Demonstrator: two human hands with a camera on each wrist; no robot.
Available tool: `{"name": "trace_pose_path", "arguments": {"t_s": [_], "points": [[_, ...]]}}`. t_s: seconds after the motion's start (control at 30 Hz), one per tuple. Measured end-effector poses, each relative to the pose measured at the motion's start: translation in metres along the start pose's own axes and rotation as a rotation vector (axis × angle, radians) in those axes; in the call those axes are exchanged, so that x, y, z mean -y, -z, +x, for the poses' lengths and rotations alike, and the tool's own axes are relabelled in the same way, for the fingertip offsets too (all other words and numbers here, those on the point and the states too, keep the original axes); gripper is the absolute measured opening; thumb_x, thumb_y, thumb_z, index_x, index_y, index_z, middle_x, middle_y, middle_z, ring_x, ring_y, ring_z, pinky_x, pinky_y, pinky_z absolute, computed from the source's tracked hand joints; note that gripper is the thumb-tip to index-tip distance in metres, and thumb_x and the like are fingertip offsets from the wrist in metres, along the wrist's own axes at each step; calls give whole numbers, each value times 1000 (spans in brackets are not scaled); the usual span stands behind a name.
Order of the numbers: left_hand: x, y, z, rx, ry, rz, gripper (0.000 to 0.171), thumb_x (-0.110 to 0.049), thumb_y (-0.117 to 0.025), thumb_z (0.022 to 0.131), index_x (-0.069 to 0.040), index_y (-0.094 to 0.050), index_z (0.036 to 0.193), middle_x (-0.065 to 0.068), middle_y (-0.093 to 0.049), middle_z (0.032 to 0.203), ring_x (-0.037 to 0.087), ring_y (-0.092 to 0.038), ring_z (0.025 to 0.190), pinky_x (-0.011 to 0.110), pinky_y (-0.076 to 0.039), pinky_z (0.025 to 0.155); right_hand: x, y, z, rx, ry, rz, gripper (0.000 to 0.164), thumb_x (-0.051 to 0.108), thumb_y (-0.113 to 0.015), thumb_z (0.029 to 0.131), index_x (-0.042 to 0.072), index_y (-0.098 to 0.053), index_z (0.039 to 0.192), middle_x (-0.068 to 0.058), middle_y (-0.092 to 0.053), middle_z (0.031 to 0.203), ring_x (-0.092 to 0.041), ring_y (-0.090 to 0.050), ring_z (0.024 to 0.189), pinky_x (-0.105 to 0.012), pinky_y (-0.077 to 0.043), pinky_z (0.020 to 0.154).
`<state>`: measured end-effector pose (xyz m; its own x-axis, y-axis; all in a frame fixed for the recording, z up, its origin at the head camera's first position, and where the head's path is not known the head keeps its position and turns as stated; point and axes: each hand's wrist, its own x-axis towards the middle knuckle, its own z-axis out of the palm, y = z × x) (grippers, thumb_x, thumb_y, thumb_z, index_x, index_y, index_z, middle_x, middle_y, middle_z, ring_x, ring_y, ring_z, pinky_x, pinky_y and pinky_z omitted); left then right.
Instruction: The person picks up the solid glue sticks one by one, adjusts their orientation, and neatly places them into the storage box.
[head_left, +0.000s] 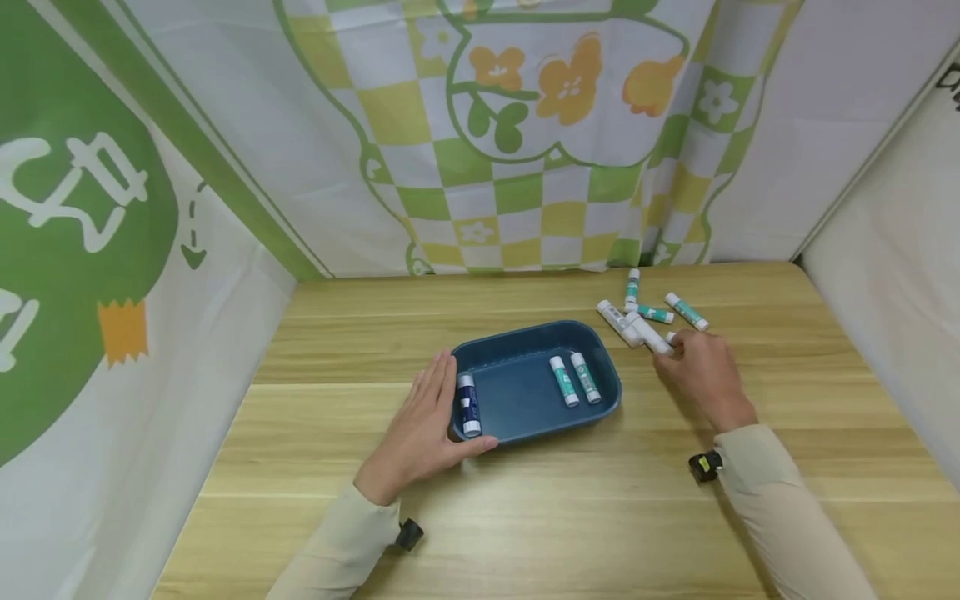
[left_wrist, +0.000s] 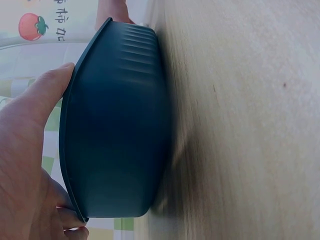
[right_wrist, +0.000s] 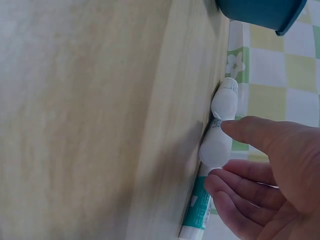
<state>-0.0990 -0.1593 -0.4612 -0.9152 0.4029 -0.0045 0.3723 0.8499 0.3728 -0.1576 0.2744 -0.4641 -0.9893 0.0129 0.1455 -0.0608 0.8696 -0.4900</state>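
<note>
A dark blue tray point(head_left: 517, 429) stands on the table. My left hand point(head_left: 420, 425) rests against its left side, fingers straight, thumb point(left_wrist: 55, 82) along the near rim. A navy glue stick point(head_left: 469, 404) lies inside beside that hand. Two green-and-white glue sticks point(head_left: 564, 382) lie at the tray's right end. Right of the tray, my right hand point(head_left: 705, 375) is at a loose group of glue sticks. Its thumb and fingers pinch the white end of a glue stick point(right_wrist: 216, 147); in the head view the fingertips partly hide this.
Other glue sticks lie around the right hand, among them a white one point(head_left: 617, 321) and a green-and-white one point(head_left: 686, 311). Behind the wooden table point(head_left: 570, 533) hangs a checked curtain point(head_left: 517, 200). Printed cloth walls flank both sides.
</note>
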Motion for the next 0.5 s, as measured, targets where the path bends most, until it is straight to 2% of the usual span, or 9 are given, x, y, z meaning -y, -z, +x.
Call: {"name": "trace_pose_path", "arguments": {"t_s": [0.17, 0.5], "points": [[-1, 1, 1, 13, 4, 2, 131, -90, -55, 84, -8, 1, 170, 12, 2, 180, 25, 2, 168, 51, -12, 135, 0, -2, 2, -9, 9, -14, 32, 18, -76, 93, -10, -75, 108, -26, -76, 93, -31, -66, 73, -45, -55, 63], [-1, 2, 1, 28, 23, -1, 131, -90, -56, 84, -9, 2, 170, 10, 4, 180, 24, 3, 168, 50, -10, 136, 0, -6, 6, -9, 27, -18, 22, 15, -75, 93, -7, -76, 97, -22, -75, 84, -27, -62, 66, -40, -52, 57]]}}
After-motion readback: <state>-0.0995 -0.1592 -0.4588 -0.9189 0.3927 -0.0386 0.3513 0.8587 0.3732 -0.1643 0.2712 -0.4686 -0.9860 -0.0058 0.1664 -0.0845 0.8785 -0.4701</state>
